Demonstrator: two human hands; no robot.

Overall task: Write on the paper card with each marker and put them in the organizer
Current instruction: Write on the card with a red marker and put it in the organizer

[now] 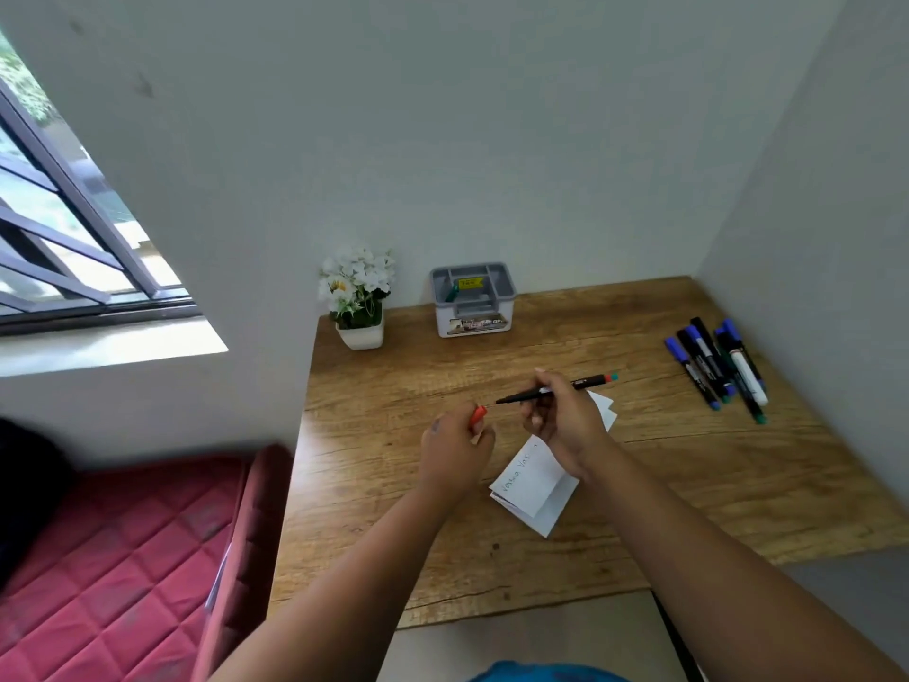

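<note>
Marker open over the paper card
Right hand (560, 425) fingers pinch the black marker (551, 389); left hand (455, 452) fingers curl round its red cap (478, 414). Gray plastic organizer (473, 298) and flower pot (360, 332) stand far; more markers (715, 369) lie right on the wooden table (688, 484), white paper card (536, 477) underneath.

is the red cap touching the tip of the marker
Apart. The head view shows the red cap, pinched in the left hand, with a strip of table between it and the tip of the marker that the right hand holds.

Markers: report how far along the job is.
Done: one green-capped marker sits in the organizer, and the paper card carries one line of writing. In hand: the right hand holds an uncapped marker above the card; the left hand pinches its red cap. Left: the pile of markers at the table's right still waits.
</note>
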